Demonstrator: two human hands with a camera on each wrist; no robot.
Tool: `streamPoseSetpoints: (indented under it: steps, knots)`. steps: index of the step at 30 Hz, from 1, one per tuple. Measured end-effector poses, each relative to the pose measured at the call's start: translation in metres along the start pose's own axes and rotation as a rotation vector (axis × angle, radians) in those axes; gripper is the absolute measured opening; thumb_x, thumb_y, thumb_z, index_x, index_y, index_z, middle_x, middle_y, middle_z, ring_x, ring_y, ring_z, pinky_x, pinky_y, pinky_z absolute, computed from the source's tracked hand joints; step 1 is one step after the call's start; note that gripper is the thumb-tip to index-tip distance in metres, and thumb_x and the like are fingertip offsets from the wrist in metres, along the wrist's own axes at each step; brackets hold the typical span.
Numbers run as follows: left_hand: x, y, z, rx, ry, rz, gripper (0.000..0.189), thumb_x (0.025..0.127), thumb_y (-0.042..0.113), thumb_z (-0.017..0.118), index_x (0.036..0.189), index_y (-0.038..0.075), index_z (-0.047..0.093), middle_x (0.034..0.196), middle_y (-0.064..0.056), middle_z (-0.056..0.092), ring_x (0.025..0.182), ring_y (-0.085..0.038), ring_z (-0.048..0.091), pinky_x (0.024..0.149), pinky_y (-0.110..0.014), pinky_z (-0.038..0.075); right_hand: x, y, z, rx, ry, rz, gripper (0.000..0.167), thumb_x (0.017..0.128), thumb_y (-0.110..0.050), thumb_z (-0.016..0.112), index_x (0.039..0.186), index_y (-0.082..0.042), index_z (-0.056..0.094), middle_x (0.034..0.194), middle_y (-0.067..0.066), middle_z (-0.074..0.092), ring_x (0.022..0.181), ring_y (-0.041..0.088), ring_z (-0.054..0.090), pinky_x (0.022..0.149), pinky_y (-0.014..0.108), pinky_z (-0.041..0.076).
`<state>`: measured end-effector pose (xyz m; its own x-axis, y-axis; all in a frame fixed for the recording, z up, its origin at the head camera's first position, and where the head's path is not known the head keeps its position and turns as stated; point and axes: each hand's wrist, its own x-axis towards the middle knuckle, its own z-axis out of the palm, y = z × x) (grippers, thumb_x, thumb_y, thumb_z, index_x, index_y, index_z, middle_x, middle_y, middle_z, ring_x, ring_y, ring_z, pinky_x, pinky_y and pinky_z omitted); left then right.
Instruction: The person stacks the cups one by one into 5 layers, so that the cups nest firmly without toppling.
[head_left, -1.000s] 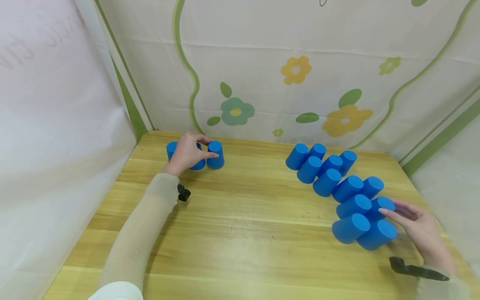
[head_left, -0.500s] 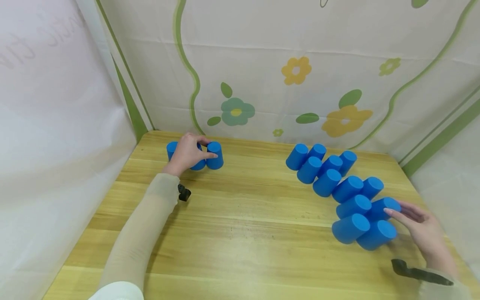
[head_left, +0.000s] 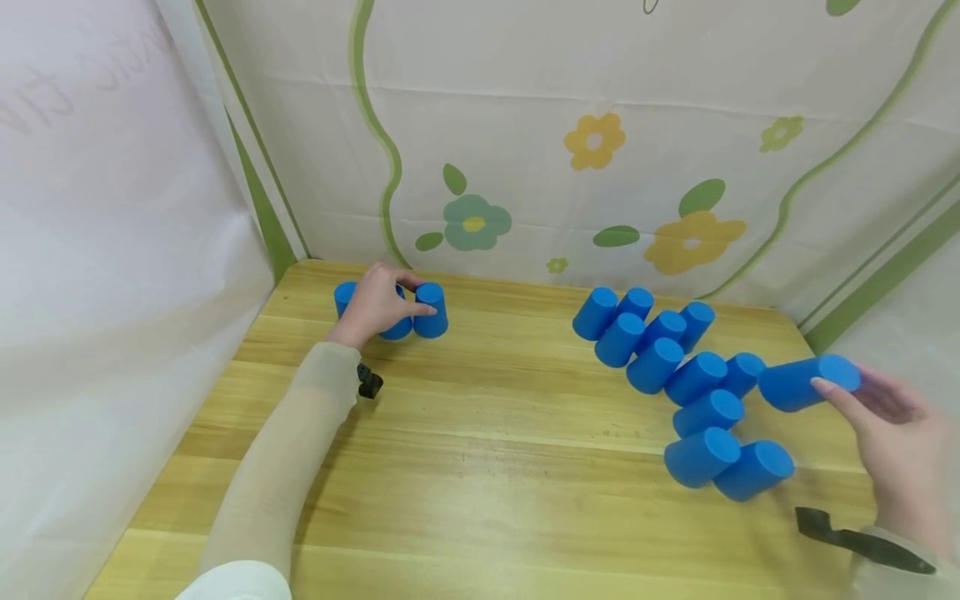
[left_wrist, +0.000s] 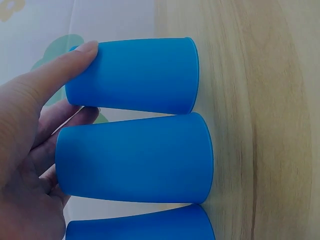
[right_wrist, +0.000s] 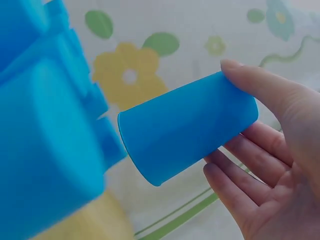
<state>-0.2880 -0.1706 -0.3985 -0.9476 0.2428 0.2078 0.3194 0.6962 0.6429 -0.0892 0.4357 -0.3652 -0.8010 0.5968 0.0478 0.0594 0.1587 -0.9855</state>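
Note:
At the back left of the table, my left hand [head_left: 375,308] pinches the base end of an upside-down blue cup [head_left: 431,311], thumb on the near side. A second blue cup [left_wrist: 132,160] stands right beside it under the hand, and a third cup [head_left: 344,296] is partly hidden by the wrist. On the right, my right hand [head_left: 903,433] holds another blue cup [head_left: 798,383] by its narrow end, tilted with its rim to the left. In the right wrist view this held cup [right_wrist: 187,127] is gripped between thumb and fingers, apart from the others.
Several blue cups stand upside down in a staggered double row on the right, among them a front cup [head_left: 701,457] and a back cup [head_left: 597,312]. The wooden table [head_left: 480,467] ends at a flowered cloth [head_left: 540,183] behind; white cloth [head_left: 112,292] hangs at the left.
My right hand has lifted a cup out of the right-hand row and moved it up and to the right, leaving a gap there. The left hand stays on its cup.

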Motion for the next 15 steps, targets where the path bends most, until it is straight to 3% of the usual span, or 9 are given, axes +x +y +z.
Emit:
streamPoseSetpoints:
  steps: [6, 9, 15]
  knots:
    - [0.001, 0.0, 0.0, -0.005, -0.01, -0.001, 0.044, 0.079, 0.031, 0.091, 0.114, 0.008, 0.077, 0.108, -0.004, 0.071, 0.111, -0.026, 0.055, 0.094, -0.044, 0.047, -0.01, -0.027, 0.012, -0.023, 0.059, -0.007, 0.061, 0.083, -0.012, 0.087, 0.14, -0.017, 0.064, 0.124, -0.013, 0.066, 0.11, -0.001, 0.059, 0.097, 0.005, 0.035]
    - [0.001, -0.001, 0.0, -0.005, -0.016, -0.002, 0.044, 0.079, 0.032, 0.091, 0.114, 0.008, 0.077, 0.109, -0.004, 0.071, 0.111, -0.027, 0.056, 0.094, -0.044, 0.047, -0.016, -0.039, 0.021, -0.044, 0.057, -0.034, 0.061, 0.083, -0.012, 0.087, 0.139, -0.017, 0.065, 0.125, -0.011, 0.066, 0.109, 0.001, 0.06, 0.09, 0.005, 0.039]
    - [0.001, 0.0, 0.0, -0.008, -0.021, -0.009, 0.044, 0.079, 0.031, 0.091, 0.114, 0.008, 0.076, 0.109, -0.004, 0.072, 0.107, -0.029, 0.061, 0.093, -0.043, 0.05, -0.026, -0.058, 0.045, 0.037, -0.023, -0.173, 0.054, 0.081, -0.002, 0.086, 0.132, -0.006, 0.069, 0.118, -0.002, 0.072, 0.103, 0.007, 0.067, 0.08, 0.006, 0.048]
